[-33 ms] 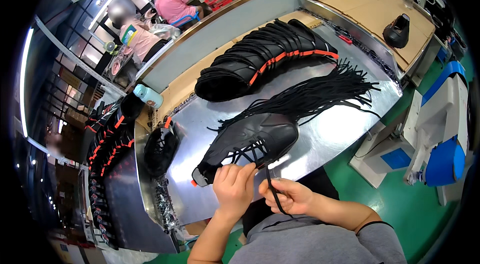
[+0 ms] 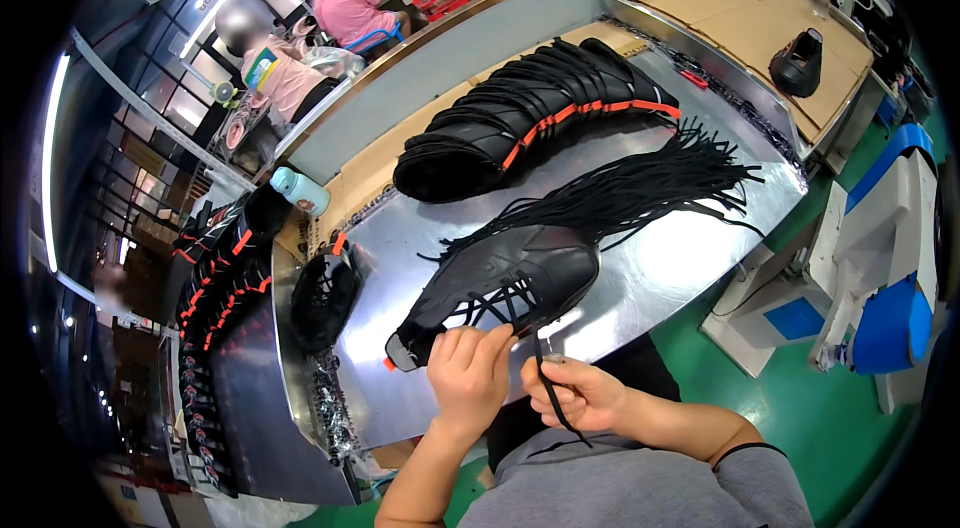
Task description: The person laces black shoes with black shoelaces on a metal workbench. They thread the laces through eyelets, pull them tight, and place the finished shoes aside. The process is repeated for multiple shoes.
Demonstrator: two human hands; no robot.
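Nothing has shifted since the earlier frame. The left hand (image 2: 468,375) pinches the lacing of the black leather shoe (image 2: 505,286) near the shiny metal worktop's (image 2: 660,268) front edge; the right hand (image 2: 578,393) is closed around a black shoelace (image 2: 548,390). Bare metal lies rightward.

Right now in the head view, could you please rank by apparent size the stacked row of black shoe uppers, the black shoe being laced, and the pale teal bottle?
1. Stacked row of black shoe uppers
2. Black shoe being laced, though it is nearer the camera
3. Pale teal bottle
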